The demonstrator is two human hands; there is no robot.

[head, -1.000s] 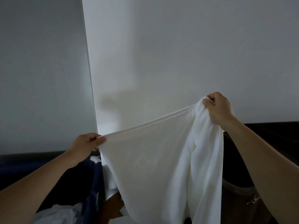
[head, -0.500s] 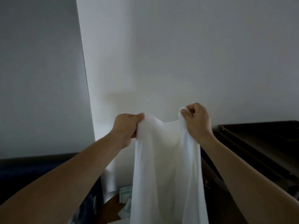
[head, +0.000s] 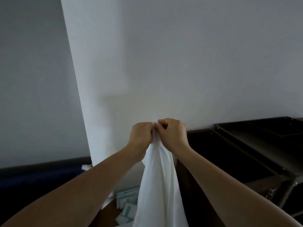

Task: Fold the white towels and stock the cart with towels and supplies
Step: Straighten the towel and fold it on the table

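A white towel (head: 159, 182) hangs down in front of me, folded in half lengthwise, its lower end cut off by the bottom of the view. My left hand (head: 141, 136) and my right hand (head: 172, 134) meet at chest height, knuckles touching, each pinching a top corner of the towel. To the right stands the dark cart (head: 255, 145) with its open top tray and metal frame.
A white wall with a protruding corner fills the background. Low on the left is a dark blue surface (head: 41, 176) with a bit of white cloth (head: 86, 167). Several white-and-teal packets (head: 127, 205) lie on a brown surface below my hands.
My hands came together from wide apart, bringing the towel's two top corners to meet. The towel went from spread out to hanging doubled. The view shifted toward the cart.
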